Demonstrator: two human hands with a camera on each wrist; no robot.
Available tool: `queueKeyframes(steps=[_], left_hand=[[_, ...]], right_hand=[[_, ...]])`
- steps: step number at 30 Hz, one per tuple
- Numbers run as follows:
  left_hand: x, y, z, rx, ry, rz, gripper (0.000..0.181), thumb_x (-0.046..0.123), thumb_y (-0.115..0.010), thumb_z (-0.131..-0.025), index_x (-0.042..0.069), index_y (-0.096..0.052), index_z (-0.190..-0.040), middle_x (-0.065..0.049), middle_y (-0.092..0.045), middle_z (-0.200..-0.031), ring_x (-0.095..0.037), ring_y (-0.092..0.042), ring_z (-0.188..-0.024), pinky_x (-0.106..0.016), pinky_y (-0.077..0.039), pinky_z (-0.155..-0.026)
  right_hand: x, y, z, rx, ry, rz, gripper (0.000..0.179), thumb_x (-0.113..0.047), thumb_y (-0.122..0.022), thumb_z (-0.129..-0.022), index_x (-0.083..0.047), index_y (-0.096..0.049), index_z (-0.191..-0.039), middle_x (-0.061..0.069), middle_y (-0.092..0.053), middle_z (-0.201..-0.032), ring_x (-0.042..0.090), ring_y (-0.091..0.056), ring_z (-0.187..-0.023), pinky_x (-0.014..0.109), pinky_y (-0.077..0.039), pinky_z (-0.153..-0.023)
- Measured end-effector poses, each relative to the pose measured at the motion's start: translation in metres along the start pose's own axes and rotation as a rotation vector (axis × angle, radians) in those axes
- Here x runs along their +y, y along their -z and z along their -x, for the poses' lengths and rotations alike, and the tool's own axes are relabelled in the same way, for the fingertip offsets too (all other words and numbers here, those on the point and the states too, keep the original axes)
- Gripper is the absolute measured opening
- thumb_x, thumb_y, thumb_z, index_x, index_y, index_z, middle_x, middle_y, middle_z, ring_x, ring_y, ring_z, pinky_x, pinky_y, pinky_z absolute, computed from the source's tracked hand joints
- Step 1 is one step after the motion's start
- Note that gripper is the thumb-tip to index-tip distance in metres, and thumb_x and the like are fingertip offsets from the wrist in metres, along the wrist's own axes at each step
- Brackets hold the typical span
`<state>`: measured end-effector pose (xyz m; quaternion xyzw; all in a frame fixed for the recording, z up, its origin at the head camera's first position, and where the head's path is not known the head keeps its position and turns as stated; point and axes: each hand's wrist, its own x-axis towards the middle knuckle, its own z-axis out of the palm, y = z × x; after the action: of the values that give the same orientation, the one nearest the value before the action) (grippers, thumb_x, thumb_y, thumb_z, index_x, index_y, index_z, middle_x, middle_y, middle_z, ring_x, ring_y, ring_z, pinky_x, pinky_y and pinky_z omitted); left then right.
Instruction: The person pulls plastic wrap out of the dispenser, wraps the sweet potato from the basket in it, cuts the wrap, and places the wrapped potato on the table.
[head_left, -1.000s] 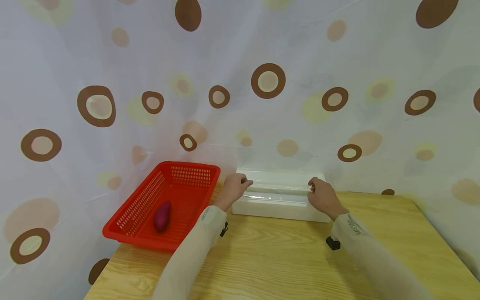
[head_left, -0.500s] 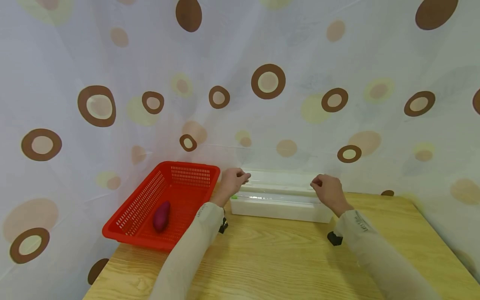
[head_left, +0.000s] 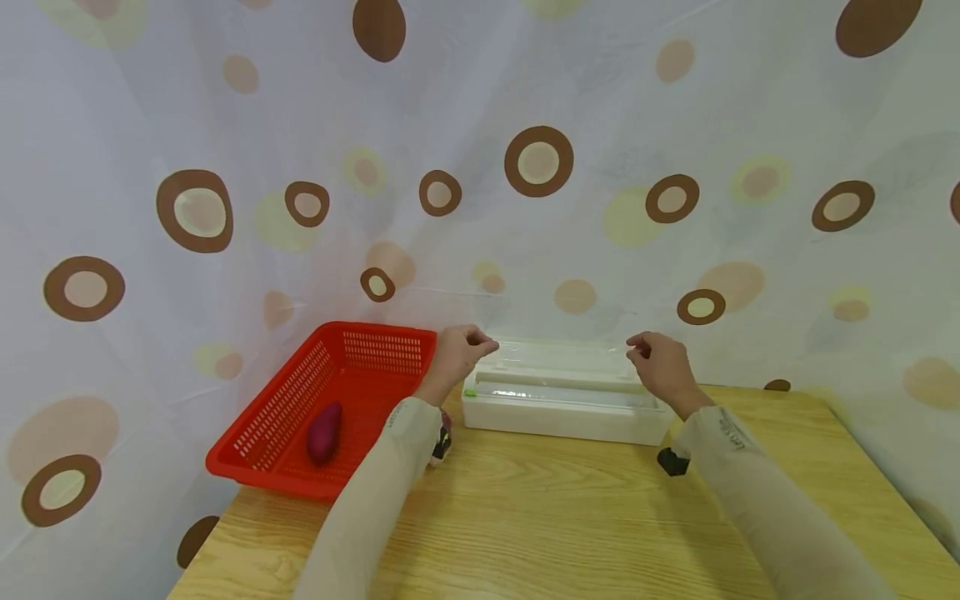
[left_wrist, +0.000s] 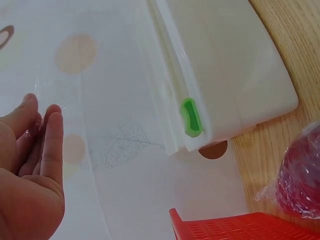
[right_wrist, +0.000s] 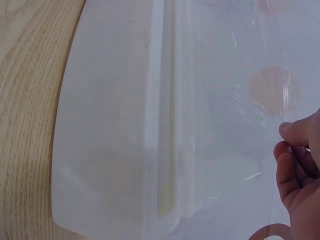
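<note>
Clear cling film point(head_left: 558, 357) stretches between my two hands above the back of a white cling film dispenser point(head_left: 566, 421). My left hand point(head_left: 455, 357) pinches the film's left corner between thumb and fingers, bunching it a little in the left wrist view. At the other corner my right hand point(head_left: 663, 368) pinches the film, which shows as bright creases in the right wrist view. A green slider point(left_wrist: 191, 117) sits at the dispenser's left end. Near my left wrist lies a reddish-purple thing wrapped in film point(left_wrist: 300, 180), partly hidden; its kind is unclear.
A red plastic basket point(head_left: 217, 462) stands left of the dispenser, holding a purple elongated vegetable point(head_left: 324, 433). Both rest on a wooden table point(head_left: 555, 517). Close behind hangs a white curtain point(head_left: 600, 92) patterned with brown circles.
Both hands have risen and moved back from the dispenser, drawing the film up with them, and spread slightly apart. The dispenser's slot and green slider have come into view. The basket stays put.
</note>
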<state>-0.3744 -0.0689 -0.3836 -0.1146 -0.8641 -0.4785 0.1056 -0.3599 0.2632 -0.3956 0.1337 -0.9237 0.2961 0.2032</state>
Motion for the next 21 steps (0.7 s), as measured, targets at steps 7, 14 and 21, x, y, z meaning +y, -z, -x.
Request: queueKeyframes(steps=[7, 14, 21], left_hand=[[0.014, -0.001, -0.002, 0.077, 0.034, 0.208, 0.014, 0.018, -0.066, -0.09, 0.006, -0.064, -0.084, -0.005, -0.067, -0.081, -0.018, -0.066, -0.078, -0.028, -0.053, -0.075], [0.023, -0.001, -0.003, 0.129, -0.02, 0.216, 0.014, 0.018, -0.064, -0.091, 0.006, -0.064, -0.085, -0.007, -0.067, -0.084, -0.022, -0.066, -0.073, -0.025, -0.052, -0.062], [0.028, -0.001, -0.001, 0.143, -0.045, 0.212, 0.012, 0.016, -0.062, -0.093, 0.006, -0.063, -0.087, -0.01, -0.069, -0.087, -0.021, -0.067, -0.069, -0.024, -0.051, -0.059]], right_hand=[[-0.003, 0.015, -0.002, -0.159, -0.082, -0.094, 0.028, -0.014, -0.049, -0.098, 0.005, -0.063, -0.113, 0.022, -0.057, -0.104, 0.033, -0.055, -0.089, 0.046, -0.046, -0.075], [-0.001, 0.023, -0.002, -0.221, -0.222, -0.318, 0.041, -0.032, -0.051, -0.098, 0.003, -0.059, -0.117, 0.022, -0.056, -0.114, 0.036, -0.051, -0.101, 0.047, -0.043, -0.083], [-0.002, 0.023, -0.001, -0.155, -0.163, -0.264, 0.034, -0.031, -0.049, -0.099, -0.002, -0.059, -0.114, 0.015, -0.058, -0.1, 0.029, -0.056, -0.086, 0.037, -0.045, -0.066]])
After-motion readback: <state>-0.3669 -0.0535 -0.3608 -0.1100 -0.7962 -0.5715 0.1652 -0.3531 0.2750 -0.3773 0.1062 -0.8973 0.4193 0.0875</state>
